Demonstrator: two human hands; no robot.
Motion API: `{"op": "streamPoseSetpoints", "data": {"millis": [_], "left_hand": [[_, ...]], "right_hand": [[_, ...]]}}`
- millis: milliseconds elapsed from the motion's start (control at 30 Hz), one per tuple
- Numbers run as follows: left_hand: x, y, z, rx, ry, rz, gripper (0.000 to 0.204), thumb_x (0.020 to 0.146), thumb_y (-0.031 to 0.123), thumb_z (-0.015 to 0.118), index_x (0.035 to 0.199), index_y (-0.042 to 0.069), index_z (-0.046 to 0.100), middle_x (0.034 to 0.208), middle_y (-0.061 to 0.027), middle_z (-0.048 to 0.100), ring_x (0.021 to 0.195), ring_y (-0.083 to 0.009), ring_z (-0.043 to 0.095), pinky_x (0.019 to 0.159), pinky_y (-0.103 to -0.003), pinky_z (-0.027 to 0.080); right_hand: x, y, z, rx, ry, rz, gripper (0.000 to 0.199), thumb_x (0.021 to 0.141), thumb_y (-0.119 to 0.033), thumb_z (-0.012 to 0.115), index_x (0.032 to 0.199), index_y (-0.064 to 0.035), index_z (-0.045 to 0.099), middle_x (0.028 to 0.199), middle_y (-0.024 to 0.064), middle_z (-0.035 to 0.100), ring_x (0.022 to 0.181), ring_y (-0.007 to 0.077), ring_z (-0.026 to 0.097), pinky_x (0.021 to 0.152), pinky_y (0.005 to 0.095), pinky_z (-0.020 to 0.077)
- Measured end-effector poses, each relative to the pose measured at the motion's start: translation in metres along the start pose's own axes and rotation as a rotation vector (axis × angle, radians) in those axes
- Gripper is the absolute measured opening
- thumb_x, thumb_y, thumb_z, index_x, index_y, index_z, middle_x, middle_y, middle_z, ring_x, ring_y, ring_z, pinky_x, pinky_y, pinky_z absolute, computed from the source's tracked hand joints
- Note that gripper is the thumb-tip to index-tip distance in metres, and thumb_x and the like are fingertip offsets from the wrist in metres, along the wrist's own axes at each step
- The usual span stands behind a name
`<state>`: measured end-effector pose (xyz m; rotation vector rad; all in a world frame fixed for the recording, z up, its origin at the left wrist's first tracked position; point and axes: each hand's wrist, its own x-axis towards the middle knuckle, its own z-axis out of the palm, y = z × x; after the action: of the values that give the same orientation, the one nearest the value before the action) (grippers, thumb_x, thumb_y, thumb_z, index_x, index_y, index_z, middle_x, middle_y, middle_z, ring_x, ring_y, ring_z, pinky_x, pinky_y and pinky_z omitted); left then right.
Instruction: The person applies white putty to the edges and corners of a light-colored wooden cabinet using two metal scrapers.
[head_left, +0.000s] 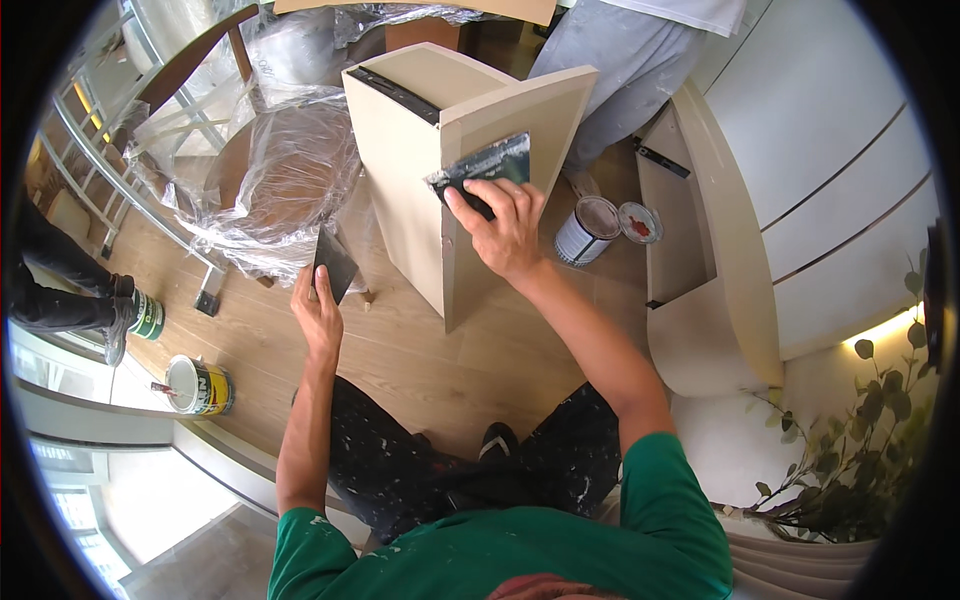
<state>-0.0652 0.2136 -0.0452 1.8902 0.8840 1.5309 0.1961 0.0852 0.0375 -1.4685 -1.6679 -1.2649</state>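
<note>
At frame centre, the right hand presses a wide dark putty blade against the beige cabinet panel, best kept flat, while the left hand's fingers grip a smaller dark scraper.

light wood plank floor, beige cabinet piece standing on it, open paint tin with its lid alongside, two more cans at left, plastic-wrapped chair

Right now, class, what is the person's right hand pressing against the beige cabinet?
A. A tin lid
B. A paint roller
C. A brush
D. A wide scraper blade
D: the right hand holds a wide scraper blade flat against the edge of the cabinet, while the left hand holds a second, darker blade lower down.
</note>
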Motion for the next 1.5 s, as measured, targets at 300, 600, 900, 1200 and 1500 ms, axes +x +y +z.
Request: {"op": "streamPoseSetpoints", "data": {"millis": [300, 600, 900, 1200, 1500], "left_hand": [[-0.012, 0.059, -0.007, -0.916, -0.034, -0.909, 0.038, 0.102, 0.035, 0.057, 0.124, 0.004, 0.06, 0.111, -0.0066, 0.068, 0.097, -0.0183, 0.065, 0.09, -0.032, 0.052], [-0.013, 0.164, -0.011, -1.199, -0.518, -1.153, 0.048, 0.099, 0.041, 0.058, 0.129, 0.003, 0.057, 0.113, -0.0097, 0.069, 0.1, -0.0185, 0.068, 0.09, -0.034, 0.056], [0.042, 0.075, 0.006, -1.933, -0.481, -0.835, 0.028, 0.104, 0.034, 0.053, 0.101, 0.009, 0.065, 0.089, -0.0011, 0.061, 0.086, -0.0136, 0.061, 0.077, -0.031, 0.057], [0.027, 0.017, 0.027, -2.068, -0.279, -0.891, 0.027, 0.1, 0.03, 0.059, 0.092, 0.007, 0.071, 0.107, -0.0045, 0.064, 0.111, -0.0214, 0.055, 0.094, -0.035, 0.052], [0.036, 0.006, 0.02, -2.147, -0.196, -0.876, 0.024, 0.101, 0.026, 0.059, 0.094, 0.006, 0.069, 0.104, -0.0038, 0.064, 0.107, -0.0201, 0.055, 0.091, -0.035, 0.052]], "right_hand": [[-0.02, -0.03, -0.053, 0.223, -0.03, 0.023, 0.042, 0.082, -0.011, 0.067, 0.124, -0.019, 0.065, 0.118, 0.001, 0.058, 0.103, 0.0197, 0.054, 0.088, 0.0363, 0.0396], [0.004, -0.055, -0.118, 0.546, -0.089, 0.068, 0.044, 0.081, -0.009, 0.065, 0.123, -0.0224, 0.068, 0.12, 0.0022, 0.059, 0.106, 0.0208, 0.055, 0.088, 0.0392, 0.0419], [0.031, -0.005, -0.073, 0.16, -0.113, 0.144, 0.056, 0.078, 0.003, 0.059, 0.131, -0.0148, 0.064, 0.124, 0.0012, 0.059, 0.105, 0.0231, 0.053, 0.086, 0.0396, 0.0369], [0.025, 0.004, -0.024, 0.098, -0.094, 0.075, 0.054, 0.08, 0.003, 0.06, 0.13, -0.0163, 0.063, 0.127, -0.0014, 0.059, 0.105, 0.0211, 0.052, 0.086, 0.0391, 0.0357], [-0.037, -0.02, -0.009, 0.096, -0.195, 0.059, 0.039, 0.085, -0.005, 0.065, 0.123, -0.0141, 0.068, 0.124, -0.0017, 0.062, 0.103, 0.0202, 0.054, 0.085, 0.0382, 0.0361]]}}
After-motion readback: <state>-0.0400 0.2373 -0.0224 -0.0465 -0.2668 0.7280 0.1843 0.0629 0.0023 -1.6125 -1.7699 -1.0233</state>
